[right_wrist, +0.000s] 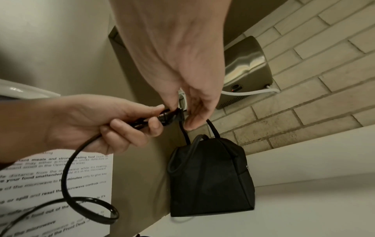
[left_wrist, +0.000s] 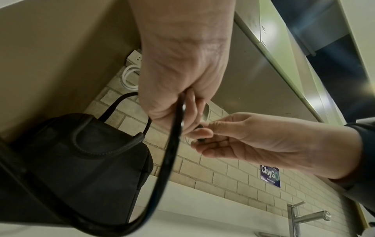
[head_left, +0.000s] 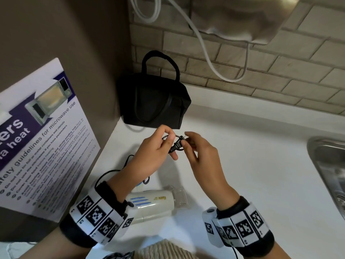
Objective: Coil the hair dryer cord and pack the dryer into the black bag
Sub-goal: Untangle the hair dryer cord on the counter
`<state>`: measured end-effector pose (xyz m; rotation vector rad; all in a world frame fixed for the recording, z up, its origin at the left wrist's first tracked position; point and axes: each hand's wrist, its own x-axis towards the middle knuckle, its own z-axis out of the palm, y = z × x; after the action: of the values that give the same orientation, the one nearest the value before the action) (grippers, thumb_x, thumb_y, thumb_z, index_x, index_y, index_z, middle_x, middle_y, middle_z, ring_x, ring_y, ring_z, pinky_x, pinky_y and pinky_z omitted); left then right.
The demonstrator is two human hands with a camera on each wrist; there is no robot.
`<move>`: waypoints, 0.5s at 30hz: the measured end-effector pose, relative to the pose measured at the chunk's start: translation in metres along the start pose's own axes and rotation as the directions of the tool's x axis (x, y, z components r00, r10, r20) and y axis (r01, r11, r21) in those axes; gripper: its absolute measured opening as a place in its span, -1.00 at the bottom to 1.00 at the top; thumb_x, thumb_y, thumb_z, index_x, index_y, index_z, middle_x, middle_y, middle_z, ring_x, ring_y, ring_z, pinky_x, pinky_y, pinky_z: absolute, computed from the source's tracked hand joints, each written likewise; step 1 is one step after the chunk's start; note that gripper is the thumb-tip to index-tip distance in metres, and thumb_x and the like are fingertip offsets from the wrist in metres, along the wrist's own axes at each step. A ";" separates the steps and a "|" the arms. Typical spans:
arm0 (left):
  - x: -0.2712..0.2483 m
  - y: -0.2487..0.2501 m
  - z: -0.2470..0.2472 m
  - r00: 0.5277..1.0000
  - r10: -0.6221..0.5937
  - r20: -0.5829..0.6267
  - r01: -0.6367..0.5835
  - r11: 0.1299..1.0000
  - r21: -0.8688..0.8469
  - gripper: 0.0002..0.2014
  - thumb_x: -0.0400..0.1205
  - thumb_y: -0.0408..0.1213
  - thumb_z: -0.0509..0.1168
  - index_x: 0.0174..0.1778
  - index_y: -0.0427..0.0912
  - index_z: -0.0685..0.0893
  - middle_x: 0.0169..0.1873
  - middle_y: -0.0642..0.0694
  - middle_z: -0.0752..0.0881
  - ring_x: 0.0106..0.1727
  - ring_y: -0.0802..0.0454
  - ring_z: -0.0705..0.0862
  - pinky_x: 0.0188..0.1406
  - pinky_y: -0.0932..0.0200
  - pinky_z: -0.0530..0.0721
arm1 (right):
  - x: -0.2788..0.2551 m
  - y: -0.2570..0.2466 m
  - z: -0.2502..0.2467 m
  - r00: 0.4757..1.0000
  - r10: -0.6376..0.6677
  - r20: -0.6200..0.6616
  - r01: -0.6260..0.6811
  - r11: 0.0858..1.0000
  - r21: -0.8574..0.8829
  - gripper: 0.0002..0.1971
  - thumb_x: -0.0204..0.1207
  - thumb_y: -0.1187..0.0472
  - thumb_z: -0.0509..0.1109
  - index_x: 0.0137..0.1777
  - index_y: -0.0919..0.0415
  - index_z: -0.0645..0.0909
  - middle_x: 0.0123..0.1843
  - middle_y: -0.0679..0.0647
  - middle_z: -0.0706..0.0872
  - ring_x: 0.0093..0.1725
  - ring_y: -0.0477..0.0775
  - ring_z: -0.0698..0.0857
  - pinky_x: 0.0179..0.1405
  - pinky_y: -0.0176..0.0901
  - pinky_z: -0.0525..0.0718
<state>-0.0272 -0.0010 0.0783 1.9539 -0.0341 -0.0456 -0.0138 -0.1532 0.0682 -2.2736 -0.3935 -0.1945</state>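
Plainly the cord (right_wrist: 67,174) could have slipped into a tangle from where I stood: most of it trailed loose below the hands, one slack loop sagging toward the counter (head_left: 242,146), and any tug might have dragged the hair dryer (head_left: 151,202) lying near the person's wrists. The black bag (head_left: 153,101) stood back in the corner with its zip seemingly closed, so I judged packing would stall until someone opened it. The left hand (head_left: 155,152) had its fingers curled round the cord just behind the plug (head_left: 177,144), a narrow grip. The right hand (head_left: 197,152) pinched at the plug's pronged end, thumb and fingertips (right_wrist: 190,123) close together; how firmly it held I could not tell. Both hands hovered above the counter, just in front of the bag.
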 end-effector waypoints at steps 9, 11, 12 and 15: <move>0.003 -0.006 0.004 1.000 -0.007 -0.002 0.007 1.000 -0.030 -0.79 0.72 -0.01 0.10 0.08 0.05 0.61 -0.37 -0.03 0.81 -0.56 0.18 0.46 -0.42 0.15 0.49 | 0.000 0.005 0.000 0.999 -0.007 -0.044 0.011 0.996 0.087 -0.75 0.72 0.17 0.12 0.06 0.12 0.65 -0.17 -0.02 0.80 -0.14 -0.08 0.77 -0.10 -0.22 0.65; 0.003 -0.007 0.003 1.000 -0.007 0.004 0.007 0.999 -0.047 -0.77 0.73 -0.04 0.11 -0.02 0.00 0.65 -0.36 -0.04 0.81 -0.58 0.22 0.46 -0.44 0.22 0.46 | -0.001 0.004 -0.003 0.999 0.036 -0.032 -0.030 0.988 0.152 -0.78 0.69 0.16 0.18 0.16 0.11 0.65 -0.14 -0.02 0.81 -0.12 -0.13 0.78 -0.05 -0.31 0.67; 0.002 -0.007 0.002 1.000 0.001 -0.006 -0.002 0.999 -0.038 -0.76 0.73 -0.06 0.12 -0.07 -0.03 0.65 -0.37 -0.04 0.80 -0.58 0.28 0.50 -0.44 0.30 0.45 | -0.001 0.002 -0.004 0.998 0.057 -0.002 -0.055 0.980 0.190 -0.77 0.68 0.13 0.21 0.20 0.11 0.65 -0.13 -0.04 0.82 -0.11 -0.16 0.78 -0.03 -0.36 0.66; 0.002 -0.005 0.002 0.998 0.022 -0.058 -0.025 0.999 -0.045 -0.75 0.73 -0.11 0.13 -0.14 -0.10 0.64 -0.41 -0.01 0.78 -0.44 0.31 0.66 -0.45 0.49 0.47 | -0.003 -0.002 -0.005 0.994 0.055 0.094 -0.074 0.974 0.216 -0.75 0.63 0.05 0.27 0.18 0.09 0.67 -0.05 -0.09 0.82 -0.06 -0.20 0.75 -0.05 -0.45 0.62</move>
<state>-0.0257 -0.0010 0.0727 1.9076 -0.0183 0.0253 -0.0177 -0.1561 0.0724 -2.0778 -0.3669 -0.0168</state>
